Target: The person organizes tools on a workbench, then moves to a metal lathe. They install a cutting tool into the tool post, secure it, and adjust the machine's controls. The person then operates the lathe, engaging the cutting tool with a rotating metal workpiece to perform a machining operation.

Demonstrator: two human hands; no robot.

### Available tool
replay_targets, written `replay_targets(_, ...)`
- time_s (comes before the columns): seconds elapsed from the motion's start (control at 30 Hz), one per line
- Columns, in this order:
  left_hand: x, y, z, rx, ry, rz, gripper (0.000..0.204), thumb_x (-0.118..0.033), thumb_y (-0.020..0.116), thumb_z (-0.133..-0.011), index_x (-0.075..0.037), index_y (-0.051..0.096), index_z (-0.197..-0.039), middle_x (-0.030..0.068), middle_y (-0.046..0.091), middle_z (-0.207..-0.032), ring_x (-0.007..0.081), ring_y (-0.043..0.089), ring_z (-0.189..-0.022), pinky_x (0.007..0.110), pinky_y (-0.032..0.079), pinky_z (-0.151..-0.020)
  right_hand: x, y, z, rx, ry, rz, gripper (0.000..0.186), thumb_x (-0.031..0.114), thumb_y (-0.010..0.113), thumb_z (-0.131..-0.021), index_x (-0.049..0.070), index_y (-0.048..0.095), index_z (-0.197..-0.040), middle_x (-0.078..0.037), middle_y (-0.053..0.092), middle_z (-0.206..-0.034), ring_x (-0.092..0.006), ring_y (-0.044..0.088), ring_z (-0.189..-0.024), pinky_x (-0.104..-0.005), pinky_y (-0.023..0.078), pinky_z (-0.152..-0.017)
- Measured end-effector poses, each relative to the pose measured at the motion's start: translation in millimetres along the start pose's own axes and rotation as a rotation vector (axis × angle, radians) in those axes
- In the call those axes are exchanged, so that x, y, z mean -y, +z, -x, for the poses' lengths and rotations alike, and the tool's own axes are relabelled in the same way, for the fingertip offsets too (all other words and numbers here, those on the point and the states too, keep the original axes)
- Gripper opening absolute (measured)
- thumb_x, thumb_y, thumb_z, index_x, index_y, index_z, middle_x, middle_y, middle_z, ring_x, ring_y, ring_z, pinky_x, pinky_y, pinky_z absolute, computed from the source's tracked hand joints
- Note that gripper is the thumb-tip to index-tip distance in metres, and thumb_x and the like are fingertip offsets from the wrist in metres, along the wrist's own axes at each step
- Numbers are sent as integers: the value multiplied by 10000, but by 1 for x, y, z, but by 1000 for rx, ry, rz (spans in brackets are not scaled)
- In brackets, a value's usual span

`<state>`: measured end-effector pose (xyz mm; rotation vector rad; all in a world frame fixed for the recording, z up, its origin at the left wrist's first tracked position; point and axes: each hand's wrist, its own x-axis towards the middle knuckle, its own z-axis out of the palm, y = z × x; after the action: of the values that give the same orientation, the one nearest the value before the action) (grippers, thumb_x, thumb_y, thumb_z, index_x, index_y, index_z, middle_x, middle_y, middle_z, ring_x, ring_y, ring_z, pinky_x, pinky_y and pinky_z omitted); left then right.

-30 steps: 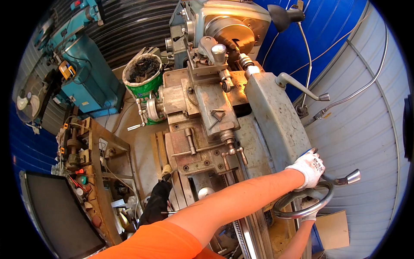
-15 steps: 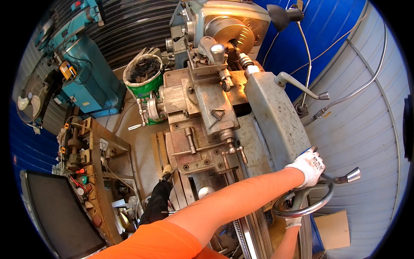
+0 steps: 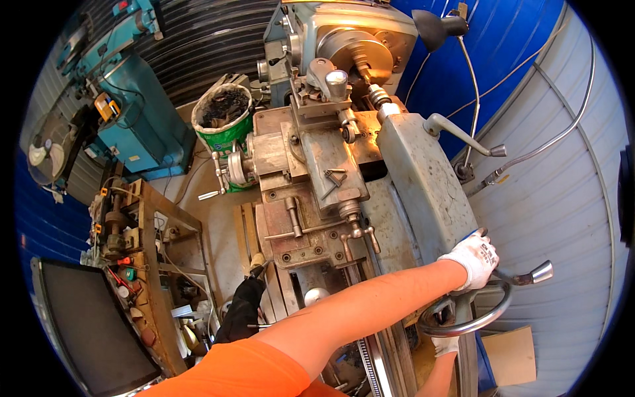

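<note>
A grey tailstock [image 3: 423, 178] of a metal lathe stands right of centre. My left hand [image 3: 471, 259], in a white glove, is closed over its rear end, and my left arm stretches across the lathe bed. Below it is a metal handwheel [image 3: 484, 324] with a crank handle [image 3: 534, 272] out to the right. My right hand [image 3: 446, 345], also gloved, is at the wheel's near left rim; its fingers are partly hidden and seem wrapped round it. From the tailstock a tool holder [image 3: 379, 96] points at the round chuck [image 3: 354, 53].
The lathe carriage [image 3: 291, 228] bears loose wrenches. A green bucket [image 3: 225, 135] of dark shavings stands left of it. A black lamp [image 3: 436, 28] and a bent hose [image 3: 555, 149] are at the right. Left are a wooden bench [image 3: 149, 231] and a dark screen [image 3: 89, 324].
My right hand has shifted slightly at the handwheel, and dark fingers show more inside the rim. The chuck's face looks different. My left hand stays on the tailstock.
</note>
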<state>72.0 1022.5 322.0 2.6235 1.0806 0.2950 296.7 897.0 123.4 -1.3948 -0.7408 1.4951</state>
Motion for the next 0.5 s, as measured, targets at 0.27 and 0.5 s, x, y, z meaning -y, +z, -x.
replay_targets(0.27,1,1,0,-9,-9,5,333,-322,587,-834,-109,691,-1069,107,669,-1106,263,552,-1182,419,260,-1152,33,41,38,237,-139,1197,392,330,505,-947,29,538,-1196,-122,615,-1169,-264,573,-1103,-427,475,-949)
replay_targets(0.5,0,6,-3,-38,-5,5,329,-322,590,-824,-104,698,-1046,115,671,-1089,265,560,-1171,422,264,-1151,-16,-4,30,192,-347,1061,335,349,547,-886,74,609,-1067,-105,670,-984,-267,626,-914,-432,455,-831)
